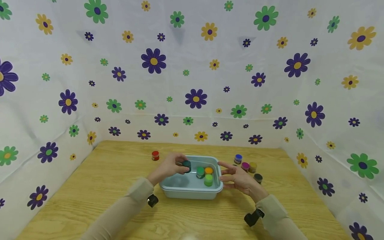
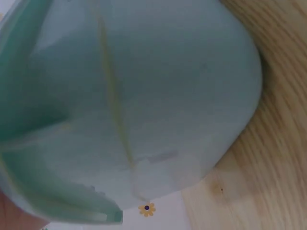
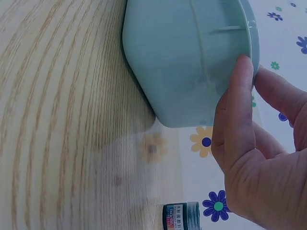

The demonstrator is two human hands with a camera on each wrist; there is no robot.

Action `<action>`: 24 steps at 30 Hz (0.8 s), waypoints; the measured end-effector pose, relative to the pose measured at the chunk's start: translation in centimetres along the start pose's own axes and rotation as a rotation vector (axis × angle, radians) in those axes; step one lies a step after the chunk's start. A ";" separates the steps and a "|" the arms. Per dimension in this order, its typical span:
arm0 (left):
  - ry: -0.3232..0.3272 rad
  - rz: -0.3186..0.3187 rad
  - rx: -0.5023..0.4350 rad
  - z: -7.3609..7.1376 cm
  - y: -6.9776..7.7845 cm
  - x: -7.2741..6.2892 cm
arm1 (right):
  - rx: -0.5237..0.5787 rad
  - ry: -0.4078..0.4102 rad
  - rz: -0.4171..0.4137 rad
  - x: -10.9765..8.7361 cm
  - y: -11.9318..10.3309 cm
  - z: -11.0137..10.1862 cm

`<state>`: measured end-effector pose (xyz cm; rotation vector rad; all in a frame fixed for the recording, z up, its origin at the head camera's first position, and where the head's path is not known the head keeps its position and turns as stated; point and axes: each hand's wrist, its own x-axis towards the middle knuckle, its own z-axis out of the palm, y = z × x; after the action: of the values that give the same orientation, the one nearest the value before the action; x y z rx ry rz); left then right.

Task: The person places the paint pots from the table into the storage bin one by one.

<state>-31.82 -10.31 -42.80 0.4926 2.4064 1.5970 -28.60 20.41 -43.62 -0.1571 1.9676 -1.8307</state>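
My left hand (image 1: 174,164) pinches a dark teal paint jar (image 1: 187,166) above the inside of a pale blue plastic bin (image 1: 190,194). Inside the bin stand a green jar (image 1: 200,172), an orange-lidded jar (image 1: 208,170) and a light green jar (image 1: 208,180). At the bin's right end, my right hand (image 1: 240,180) holds the rim, with fingertips against the wall and over the edge in the right wrist view. The left wrist view is mostly filled by the bin's outer wall (image 2: 182,96); only a bit of hand shows, and the held jar is out of sight.
A red jar (image 1: 155,155) stands behind the bin to the left. Right of the bin are a blue jar (image 1: 238,159), a magenta jar (image 1: 245,166), a mustard jar (image 1: 253,167) and a dark jar (image 1: 258,178). Flowered cloth (image 1: 180,83) surrounds the wooden table (image 1: 114,176).
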 end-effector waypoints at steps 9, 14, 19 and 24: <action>-0.073 0.036 0.106 1.6 0.4 -0.4 | 0.007 -0.003 -0.008 0.0 0.1 0.0; -0.058 0.069 0.181 2.5 0.4 -0.5 | 0.005 0.003 -0.001 0.1 0.2 0.1; -0.047 0.065 0.246 3.1 0.1 -0.3 | 0.004 0.008 0.007 0.1 0.1 0.2; -0.048 0.041 0.244 3.7 0.0 0.1 | 0.004 0.008 0.000 0.1 0.0 0.2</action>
<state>-30.59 -7.12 -44.24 0.6187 2.5829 1.2962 -28.59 20.22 -43.61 -0.1491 1.9697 -1.8377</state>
